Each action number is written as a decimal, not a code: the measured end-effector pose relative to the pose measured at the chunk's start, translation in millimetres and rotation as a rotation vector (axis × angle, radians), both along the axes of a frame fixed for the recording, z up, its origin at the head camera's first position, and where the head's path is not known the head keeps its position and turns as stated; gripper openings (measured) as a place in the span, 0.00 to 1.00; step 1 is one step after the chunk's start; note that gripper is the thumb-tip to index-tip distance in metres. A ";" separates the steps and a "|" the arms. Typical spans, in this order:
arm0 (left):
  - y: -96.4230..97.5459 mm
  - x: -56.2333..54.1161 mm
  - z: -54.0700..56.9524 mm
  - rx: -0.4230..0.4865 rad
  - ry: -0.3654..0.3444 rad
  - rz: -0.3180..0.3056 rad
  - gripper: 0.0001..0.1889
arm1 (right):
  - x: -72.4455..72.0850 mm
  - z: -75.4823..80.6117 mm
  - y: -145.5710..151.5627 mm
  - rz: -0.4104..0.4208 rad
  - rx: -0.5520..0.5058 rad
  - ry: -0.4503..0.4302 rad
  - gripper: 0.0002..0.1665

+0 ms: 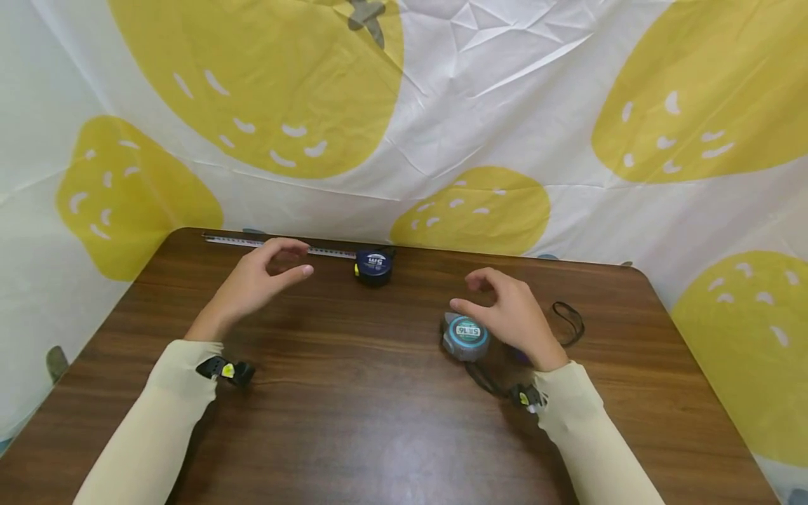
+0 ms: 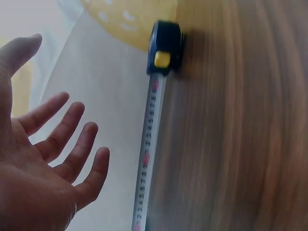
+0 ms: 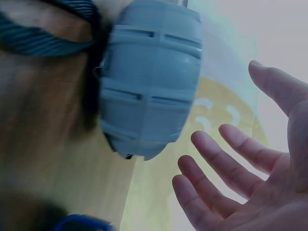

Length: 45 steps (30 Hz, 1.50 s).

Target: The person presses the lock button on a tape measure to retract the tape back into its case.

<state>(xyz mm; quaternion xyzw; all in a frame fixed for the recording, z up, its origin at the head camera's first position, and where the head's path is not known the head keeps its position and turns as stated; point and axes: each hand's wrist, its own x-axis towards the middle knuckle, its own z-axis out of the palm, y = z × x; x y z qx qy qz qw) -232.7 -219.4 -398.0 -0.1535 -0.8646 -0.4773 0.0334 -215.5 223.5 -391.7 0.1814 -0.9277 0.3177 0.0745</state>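
Observation:
My left hand [image 1: 261,277] hovers over the back left of the table, fingers loosely bent and nothing in them. Behind it lies a drawn-out tape blade [image 1: 331,253], partly hidden by the hand. The blade runs from a dark blue tape measure [image 1: 374,267] with a yellow button, near the back edge. My right hand [image 1: 514,312] is held above and beside a grey tape measure [image 1: 466,337] with a teal ring on its label. In the right wrist view its spread fingers [image 3: 207,187] stand apart from the grey case [image 3: 151,77].
A black cord loop [image 1: 570,324] lies right of my right hand. Beneath that hand is a mostly hidden purple-blue thing [image 1: 521,356]. The grey tape measure has a dark strap [image 3: 43,41]. A lemon-print cloth [image 1: 492,126] hangs behind the brown wooden table [image 1: 353,421].

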 end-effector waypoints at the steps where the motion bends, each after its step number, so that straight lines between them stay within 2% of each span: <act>1: -3.6 -1.3 0.4 -0.005 -0.001 0.009 0.28 | -1.8 1.7 -2.0 0.002 -0.001 -0.007 0.31; 15: -43.2 -20.7 1.8 -0.090 0.097 0.177 0.30 | -37.4 20.4 -34.4 0.029 0.033 -0.036 0.34; 23: -67.4 -29.7 4.7 -0.163 0.082 0.204 0.32 | -54.4 22.3 -52.9 0.044 0.065 -0.046 0.35; 31: -90.1 -38.3 -0.7 -0.259 0.093 0.238 0.35 | -69.4 24.8 -72.0 0.059 0.072 -0.088 0.39; 38: -101.8 -44.9 -6.3 -0.325 0.031 0.265 0.40 | -83.7 19.8 -88.4 0.085 0.035 -0.117 0.39; 45: -108.2 -45.1 -10.2 -0.365 -0.014 0.291 0.39 | -92.0 12.7 -105.0 0.133 0.058 -0.136 0.41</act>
